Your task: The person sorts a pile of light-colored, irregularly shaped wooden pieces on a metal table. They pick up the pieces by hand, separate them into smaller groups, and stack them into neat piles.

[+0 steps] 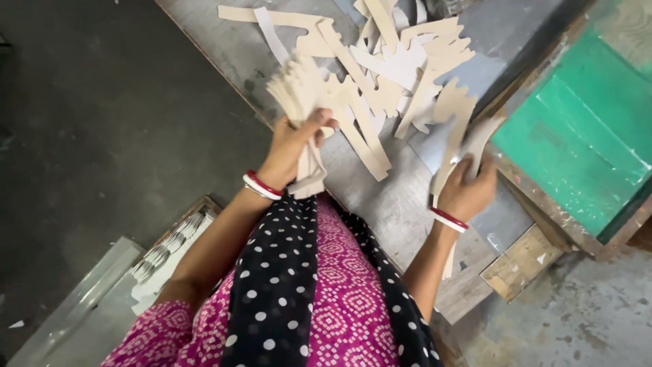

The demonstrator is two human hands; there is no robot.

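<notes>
My left hand grips a thick stack of beige cardboard cut-outs, held upright over the near edge of the grey worktable. My right hand closes on a single long cardboard cut-out at the right side of the table, its lower end sticking out below my wrist. Between and beyond the hands lies a loose pile of the same toothed cardboard pieces. Both wrists wear red and white bangles.
A green painted board in a worn wooden frame lies to the right of the table. A wooden block juts out at the table's near right corner. Down at the left, a tray of stacked white pieces rests on the dark floor.
</notes>
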